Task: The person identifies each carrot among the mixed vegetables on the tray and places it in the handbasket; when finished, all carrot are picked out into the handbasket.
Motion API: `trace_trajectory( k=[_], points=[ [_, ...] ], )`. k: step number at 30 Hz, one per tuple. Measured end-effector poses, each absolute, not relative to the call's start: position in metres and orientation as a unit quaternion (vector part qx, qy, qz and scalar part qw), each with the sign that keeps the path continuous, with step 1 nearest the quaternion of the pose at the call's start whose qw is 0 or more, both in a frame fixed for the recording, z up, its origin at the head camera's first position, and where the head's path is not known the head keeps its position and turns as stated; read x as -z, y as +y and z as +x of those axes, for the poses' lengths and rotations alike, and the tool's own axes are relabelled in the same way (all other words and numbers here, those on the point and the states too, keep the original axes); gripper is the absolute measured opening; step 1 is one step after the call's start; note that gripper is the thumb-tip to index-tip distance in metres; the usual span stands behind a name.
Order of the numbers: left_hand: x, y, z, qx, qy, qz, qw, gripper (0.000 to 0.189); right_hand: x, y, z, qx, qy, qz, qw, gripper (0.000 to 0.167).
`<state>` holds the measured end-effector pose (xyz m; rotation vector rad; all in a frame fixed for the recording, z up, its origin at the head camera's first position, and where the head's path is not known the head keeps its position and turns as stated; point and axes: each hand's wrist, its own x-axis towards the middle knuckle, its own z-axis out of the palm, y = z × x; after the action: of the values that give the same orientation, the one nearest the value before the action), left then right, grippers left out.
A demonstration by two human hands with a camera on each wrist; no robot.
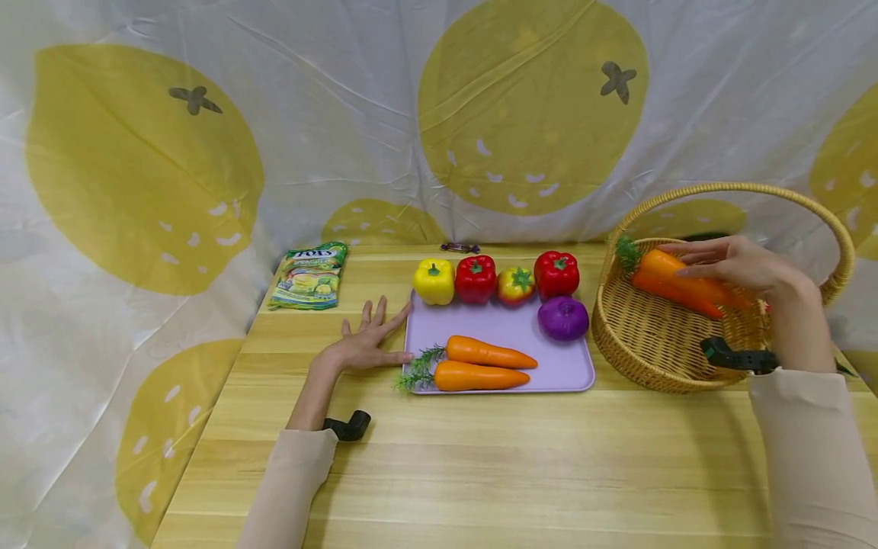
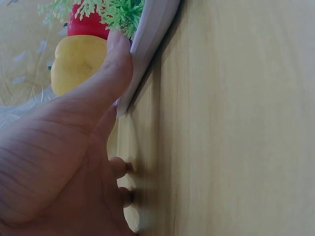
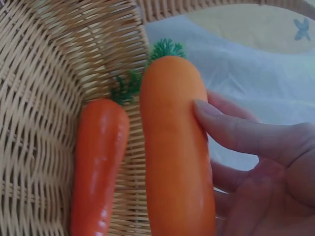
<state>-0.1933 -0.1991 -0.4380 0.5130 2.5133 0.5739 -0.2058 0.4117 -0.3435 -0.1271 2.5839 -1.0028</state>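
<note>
My right hand point(image 1: 737, 263) pinches an orange carrot point(image 3: 174, 142) between thumb and fingers, over the wicker basket point(image 1: 631, 354). Beneath it a second, redder carrot point(image 3: 101, 162) lies inside the basket. With fingers spread, my left hand point(image 1: 363, 343) rests at the left edge of the lilac tray point(image 1: 504, 316), thumb by the leafy tops. Two carrots lie on the tray, an upper carrot point(image 1: 490, 353) and a lower carrot point(image 1: 480, 376). Along its back edge sit a yellow bell pepper point(image 1: 434, 282), red bell peppers point(image 1: 475, 280) and a small yellow-red pepper point(image 1: 516, 286). A purple onion point(image 1: 563, 319) is at the right.
A green snack packet point(image 1: 309, 278) lies at the table's back left. Behind the tray is a small wrapped candy point(image 1: 460, 248). The basket's tall handle point(image 1: 734, 187) arches over its opening. A lemon-print cloth point(image 1: 329, 114) hangs behind the wooden table point(image 1: 521, 473).
</note>
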Motion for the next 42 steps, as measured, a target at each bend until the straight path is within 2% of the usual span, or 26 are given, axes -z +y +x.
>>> trace_trajectory(
  k=[7, 25, 32, 42],
  points=[
    [0.438, -0.199, -0.194, -0.212, 0.924, 0.189, 0.255, 0.095, 0.356, 0.405, -0.213, 0.312, 0.929, -0.079, 0.184, 0.052],
    [0.437, -0.2, -0.192, -0.217, 0.923, 0.191, 0.255, 0.095, 0.389, 0.406, -0.223, 0.351, 0.897, -0.067, 0.261, 0.055],
    [0.438, -0.2, -0.192, -0.22, 0.923, 0.19, 0.252, 0.095, 0.392, 0.407, -0.225, 0.362, 0.896, -0.06, 0.249, 0.049],
    [0.437, -0.199, -0.192, -0.223, 0.922, 0.192, 0.251, 0.095, 0.399, 0.409, -0.224, 0.341, 0.913, -0.061, 0.216, 0.056]
  ],
)
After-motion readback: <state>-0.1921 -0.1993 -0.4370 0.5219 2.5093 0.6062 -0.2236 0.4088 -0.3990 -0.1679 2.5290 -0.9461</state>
